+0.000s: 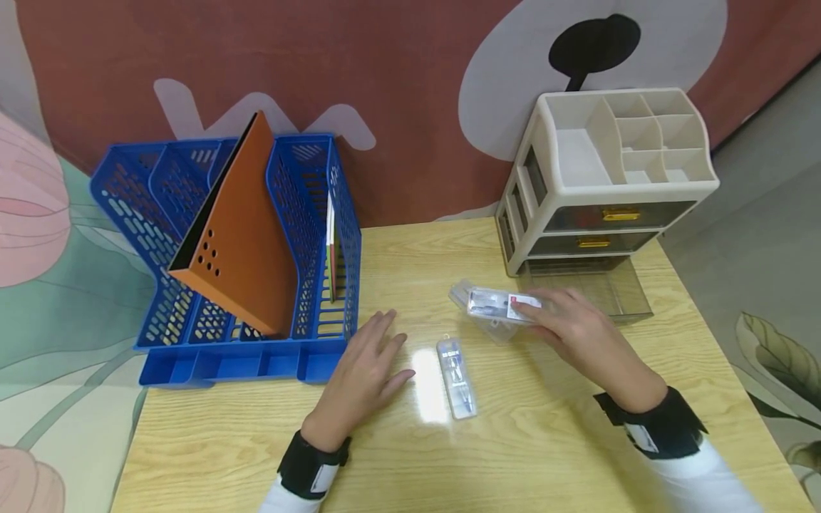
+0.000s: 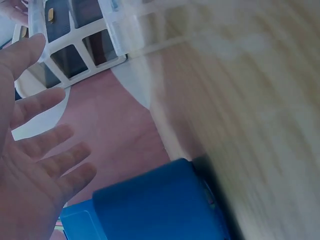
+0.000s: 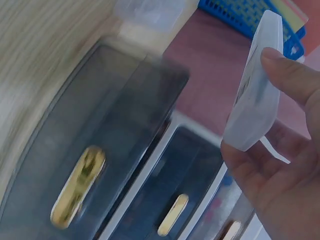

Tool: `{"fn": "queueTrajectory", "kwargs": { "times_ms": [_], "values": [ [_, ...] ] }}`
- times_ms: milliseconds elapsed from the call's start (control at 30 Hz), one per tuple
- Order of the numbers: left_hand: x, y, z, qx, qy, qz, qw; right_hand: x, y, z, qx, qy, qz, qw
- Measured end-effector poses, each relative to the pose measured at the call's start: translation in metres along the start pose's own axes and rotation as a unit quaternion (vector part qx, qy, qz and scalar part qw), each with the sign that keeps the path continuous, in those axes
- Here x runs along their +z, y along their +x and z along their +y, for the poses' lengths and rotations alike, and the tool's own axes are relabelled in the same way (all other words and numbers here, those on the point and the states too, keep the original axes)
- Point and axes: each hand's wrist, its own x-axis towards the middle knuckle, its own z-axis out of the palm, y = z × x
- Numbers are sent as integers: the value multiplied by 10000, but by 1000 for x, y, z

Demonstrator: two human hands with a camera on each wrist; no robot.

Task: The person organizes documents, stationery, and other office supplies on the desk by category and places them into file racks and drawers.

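Note:
My right hand (image 1: 580, 335) pinches a flat clear plastic case (image 1: 497, 305) with a white label, thumb on one face and fingers on the other. In the right wrist view, that case (image 3: 255, 95) is tilted on end. Another clear case (image 1: 497, 330) lies below it on the table, partly covered in the head view. Closer to me lies a slim clear case (image 1: 457, 377) with slender items inside. My left hand (image 1: 362, 370) holds nothing, its fingers spread, beside the front right corner of the blue desk rack (image 1: 244, 362).
A white drawer organizer (image 1: 558, 189) stands at the back right, its see-through bottom drawer (image 1: 618, 288) pulled out beyond my right hand. An orange folder (image 1: 250, 242) leans in the rack, and thin booklets (image 1: 331, 246) stand in its right slot. Patterned cloth (image 1: 410, 92) hangs behind the table.

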Motion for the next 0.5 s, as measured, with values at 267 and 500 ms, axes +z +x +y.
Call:
{"fn": "queueTrajectory", "kwargs": {
  "times_ms": [267,500],
  "values": [
    [4,-8,-4,52,84,-134,9999,-11,-7,26,203,-77,90,9997],
    [6,-14,-3,76,128,-371,9992,-19,-16,46,239,-106,116,9996]
  ]
}}
